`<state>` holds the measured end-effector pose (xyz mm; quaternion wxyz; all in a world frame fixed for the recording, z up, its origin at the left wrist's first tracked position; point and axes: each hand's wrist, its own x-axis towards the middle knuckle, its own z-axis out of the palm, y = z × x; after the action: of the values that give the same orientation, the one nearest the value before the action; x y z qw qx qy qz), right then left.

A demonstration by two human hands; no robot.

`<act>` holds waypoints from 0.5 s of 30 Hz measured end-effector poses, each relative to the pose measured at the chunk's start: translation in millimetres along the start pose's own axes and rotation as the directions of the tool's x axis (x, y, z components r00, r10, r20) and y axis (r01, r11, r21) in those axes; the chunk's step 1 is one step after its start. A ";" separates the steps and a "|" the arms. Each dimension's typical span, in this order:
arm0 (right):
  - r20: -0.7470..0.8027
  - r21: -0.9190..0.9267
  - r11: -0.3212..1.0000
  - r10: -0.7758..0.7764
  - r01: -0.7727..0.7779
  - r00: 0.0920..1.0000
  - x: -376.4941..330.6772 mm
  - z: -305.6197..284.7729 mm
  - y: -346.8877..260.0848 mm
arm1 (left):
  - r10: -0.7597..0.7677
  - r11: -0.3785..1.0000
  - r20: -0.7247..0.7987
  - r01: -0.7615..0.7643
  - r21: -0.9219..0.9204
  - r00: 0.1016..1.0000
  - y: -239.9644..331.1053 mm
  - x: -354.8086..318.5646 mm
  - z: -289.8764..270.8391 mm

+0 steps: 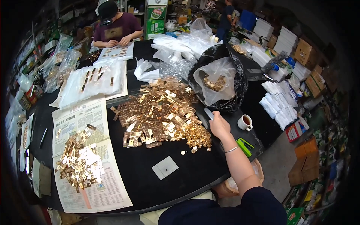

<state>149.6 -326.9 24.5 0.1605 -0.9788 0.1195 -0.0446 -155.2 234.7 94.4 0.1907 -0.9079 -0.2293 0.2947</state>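
Note:
My right hand (pixel 219 126) reaches forward over the table, its fingers closed on a small pale flat strip (pixel 209 114) beside the black bag. What kind of strip it is I cannot make out. Left of the hand lies a big heap of flat brassy metal plates (pixel 157 108), with small round gold-coloured pieces (pixel 193 135) at its near right end. A black plastic bag (pixel 240 78) with a clear liner stands open beyond the hand, gold-coloured pieces (pixel 214 82) inside. On the black tabletop near me rests a small translucent flat bag (pixel 165 167). My left hand is out of view.
A newspaper (pixel 112 187) at left bears another pile of metal plates (pixel 80 161). Right of my hand are a cup of dark drink (pixel 245 122) and a green stapler (pixel 244 147). White packets (pixel 278 105) lie farther right. Across the table a person (pixel 118 30) handles plates on a white sheet.

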 end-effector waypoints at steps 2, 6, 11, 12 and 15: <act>-0.097 -0.110 0.994 -0.032 0.022 0.995 2.0 10.6 10.3 | -0.027 0.999 0.007 0.027 0.034 1.000 -2.9 -5.6 -9.0; -0.179 -0.166 0.982 -0.114 0.084 0.977 2.7 20.7 7.8 | -0.070 0.992 0.007 0.069 0.105 0.998 -5.6 -13.6 -31.6; -0.181 -0.137 0.987 -0.104 0.080 0.978 -1.4 21.8 9.7 | -0.123 0.976 -0.005 0.122 0.182 0.992 -9.8 -26.3 -57.4; -0.179 -0.141 0.987 -0.100 0.076 0.979 -1.8 21.2 8.4 | -0.134 0.972 -0.008 0.133 0.195 0.991 -10.9 -29.4 -61.4; -0.175 -0.146 0.986 -0.102 0.076 0.979 -6.5 17.2 3.5 | -0.172 0.959 -0.009 0.169 0.228 0.985 -14.4 -40.6 -70.2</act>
<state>144.7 -323.2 6.7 0.0782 -0.9838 0.0925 -0.1325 -145.2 210.3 172.4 0.3169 -0.8552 -0.2725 0.3064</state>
